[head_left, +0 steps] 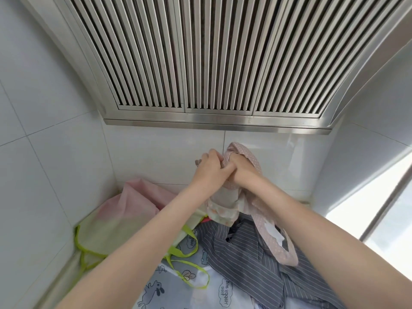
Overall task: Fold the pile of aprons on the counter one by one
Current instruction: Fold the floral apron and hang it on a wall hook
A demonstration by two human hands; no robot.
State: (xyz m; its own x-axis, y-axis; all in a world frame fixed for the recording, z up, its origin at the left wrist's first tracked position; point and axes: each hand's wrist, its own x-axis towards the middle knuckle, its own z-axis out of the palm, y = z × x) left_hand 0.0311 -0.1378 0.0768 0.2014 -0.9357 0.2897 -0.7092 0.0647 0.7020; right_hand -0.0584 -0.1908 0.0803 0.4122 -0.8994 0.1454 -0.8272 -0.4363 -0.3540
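Two hands meet at the top of a pink polka-dot apron (253,162), lifted above the pile in front of the white tiled wall (156,148). The left hand (208,167) and the right hand (242,172) press close together, each with fingers curled round the bunched upper edge of the cloth. From that grip the apron hangs down, its dotted strap (279,248) looping low over a grey striped apron (249,259) that lies crumpled on the counter. Left of the striped one lies a grey apron with cartoon prints (174,286), and across it runs the lime-green trim (189,264) of a pale pink and green apron (124,210) heaped in the corner. Overhead spans a stainless range hood (200,52) with slatted filters. At the right edge a window (374,208) lets in bright light.
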